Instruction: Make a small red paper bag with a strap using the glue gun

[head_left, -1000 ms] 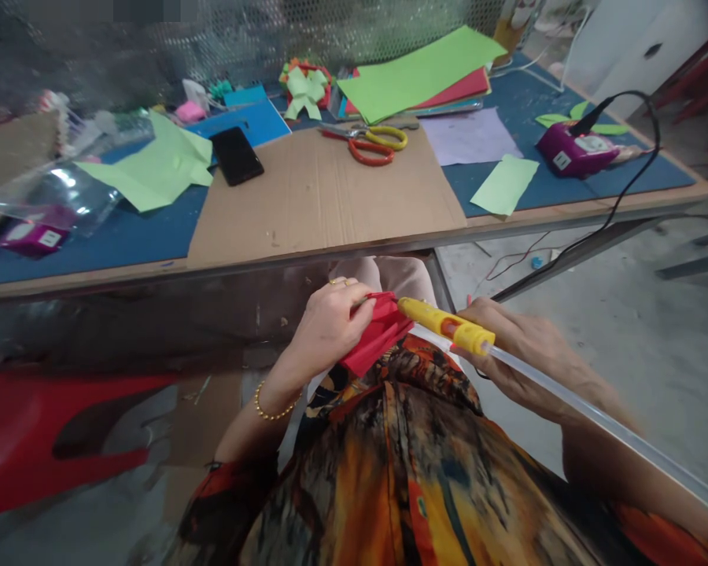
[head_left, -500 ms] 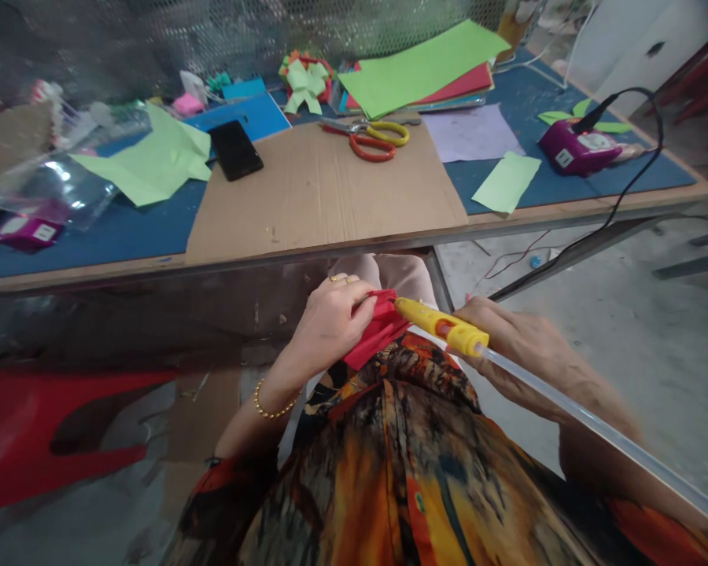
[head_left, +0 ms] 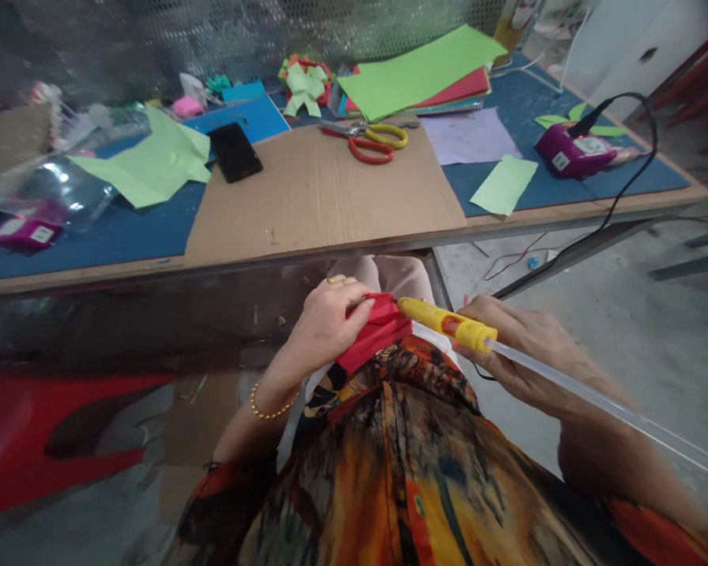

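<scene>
Over my lap, my left hand (head_left: pixel 336 314) is closed on a piece of folded red paper (head_left: pixel 381 330). My right hand (head_left: pixel 507 346) grips a yellow glue gun (head_left: pixel 442 318), its handle hidden behind the fingers. The gun's nozzle points left and is at the paper's upper right edge; whether it touches cannot be told. A long clear glue stick (head_left: pixel 595 405) runs out of the gun's back end, over my right forearm.
On the blue table lie brown cardboard (head_left: pixel 330 189), scissors (head_left: pixel 371 141), a black phone (head_left: pixel 234 152), green paper sheets (head_left: pixel 425 67) and a purple power socket box (head_left: pixel 575 149) with a black cord. A red chair (head_left: pixel 29 440) stands at lower left.
The glue gun has shifted slightly right and tilted a little. More of the red paper's face shows beside my left hand, which stays nearly in place.
</scene>
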`<state>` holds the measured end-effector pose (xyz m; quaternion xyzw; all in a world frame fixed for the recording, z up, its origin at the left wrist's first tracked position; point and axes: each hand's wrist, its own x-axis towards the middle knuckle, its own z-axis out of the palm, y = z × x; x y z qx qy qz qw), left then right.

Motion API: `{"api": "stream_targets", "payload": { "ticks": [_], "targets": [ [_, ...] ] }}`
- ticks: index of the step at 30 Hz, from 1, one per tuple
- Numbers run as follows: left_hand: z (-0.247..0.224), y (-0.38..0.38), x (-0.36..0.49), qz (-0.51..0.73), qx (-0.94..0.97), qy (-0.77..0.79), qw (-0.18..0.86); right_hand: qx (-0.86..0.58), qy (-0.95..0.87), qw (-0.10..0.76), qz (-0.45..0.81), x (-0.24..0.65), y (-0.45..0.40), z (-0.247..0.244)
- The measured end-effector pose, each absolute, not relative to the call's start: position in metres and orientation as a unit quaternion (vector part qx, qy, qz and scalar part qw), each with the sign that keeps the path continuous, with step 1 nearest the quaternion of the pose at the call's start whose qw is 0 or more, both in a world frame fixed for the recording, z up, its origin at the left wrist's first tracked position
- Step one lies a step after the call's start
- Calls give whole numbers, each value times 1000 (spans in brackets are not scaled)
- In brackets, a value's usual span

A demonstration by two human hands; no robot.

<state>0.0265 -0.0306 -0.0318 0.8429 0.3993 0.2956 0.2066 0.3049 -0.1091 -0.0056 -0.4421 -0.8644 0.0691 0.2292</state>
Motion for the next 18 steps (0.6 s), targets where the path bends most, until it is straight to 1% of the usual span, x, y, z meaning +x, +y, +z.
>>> {"api": "stream_targets", "payload": {
  "ticks": [4,7,10,12,14,18],
  "targets": [
    [-31,-29,24,294,840,409,202,-472,-847,240,47,312,-113,-4],
    [-32,-28,20,306,843,403,184,-486,-819,305,10,322,-111,0],
    [-34,-25,14,322,857,377,144,-520,-771,362,-70,338,-87,3],
    [-34,-25,10,343,865,351,99,-577,-732,345,-113,354,-58,7],
    [-28,-29,7,362,873,323,42,-625,-703,314,-126,371,-23,12],
    [-8,-53,2,332,883,309,-123,-706,-668,212,-99,390,44,16]
  ]
}}
